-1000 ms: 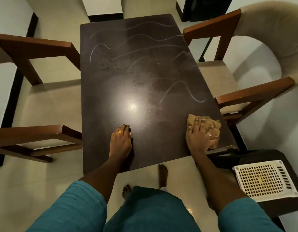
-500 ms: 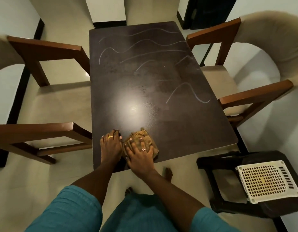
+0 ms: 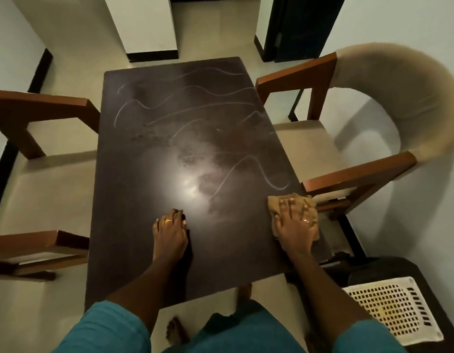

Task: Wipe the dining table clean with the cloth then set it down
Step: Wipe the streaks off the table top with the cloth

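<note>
Right hand spread flat, palm pressing tan cloth onto dark dining table at right edge, near corner. Left hand flat on tabletop, fingers together, gold ring visible. White perforated basket on dark stool, yellowish item inside, unclear. Pale wavy streaks on far half.

Dark rectangular dining table: top open from my hands to far edge, only pale wavy streaks on it. My left hand flat near centre; right hand at right edge. Wooden armrest of beige chair crowds that edge. Left wooden armchair flanks other side.
</note>
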`<state>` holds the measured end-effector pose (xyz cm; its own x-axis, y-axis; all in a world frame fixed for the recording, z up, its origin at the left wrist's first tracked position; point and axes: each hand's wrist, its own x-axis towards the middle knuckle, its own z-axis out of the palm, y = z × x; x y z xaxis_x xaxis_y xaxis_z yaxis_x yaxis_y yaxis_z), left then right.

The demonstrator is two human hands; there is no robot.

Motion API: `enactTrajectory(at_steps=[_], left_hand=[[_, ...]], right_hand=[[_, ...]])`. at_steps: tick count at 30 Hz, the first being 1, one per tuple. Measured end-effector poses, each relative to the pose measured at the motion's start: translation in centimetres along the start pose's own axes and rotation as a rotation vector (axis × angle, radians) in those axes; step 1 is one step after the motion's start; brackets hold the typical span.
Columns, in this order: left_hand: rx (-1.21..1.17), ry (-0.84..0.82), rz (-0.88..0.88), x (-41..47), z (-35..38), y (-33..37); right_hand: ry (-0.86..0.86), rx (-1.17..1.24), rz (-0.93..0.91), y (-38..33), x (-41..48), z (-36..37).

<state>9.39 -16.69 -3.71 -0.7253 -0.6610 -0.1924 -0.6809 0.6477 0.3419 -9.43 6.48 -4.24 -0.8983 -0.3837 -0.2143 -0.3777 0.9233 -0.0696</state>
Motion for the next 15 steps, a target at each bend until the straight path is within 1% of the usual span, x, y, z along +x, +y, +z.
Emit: enactTrajectory(at_steps=[3, 5, 8, 12, 15], left_hand=[[0.011, 0.010, -0.018, 1.1, 0.5, 1.7], [0.006, 0.026, -0.054, 1.5, 0.7, 2.4], [0.012, 0.020, -0.127, 1.4, 0.9, 2.7], [0.009, 0.042, -0.194, 1.3, 0.7, 2.4], [-0.002, 0.053, -0.223, 1.5, 0.4, 1.5]], right_hand=[[-0.011, -0.001, -0.017, 0.5, 2.4, -0.2], [-0.039, 0.015, -0.031, -0.9, 3.2, -0.4], [-0.037, 0.066, -0.031, -3.3, 4.2, -0.1], [-0.078, 0.050, -0.185, -7.6, 6.2, -0.5], [-0.124, 0.022, -0.316, -11.8, 5.9, -0.4]])
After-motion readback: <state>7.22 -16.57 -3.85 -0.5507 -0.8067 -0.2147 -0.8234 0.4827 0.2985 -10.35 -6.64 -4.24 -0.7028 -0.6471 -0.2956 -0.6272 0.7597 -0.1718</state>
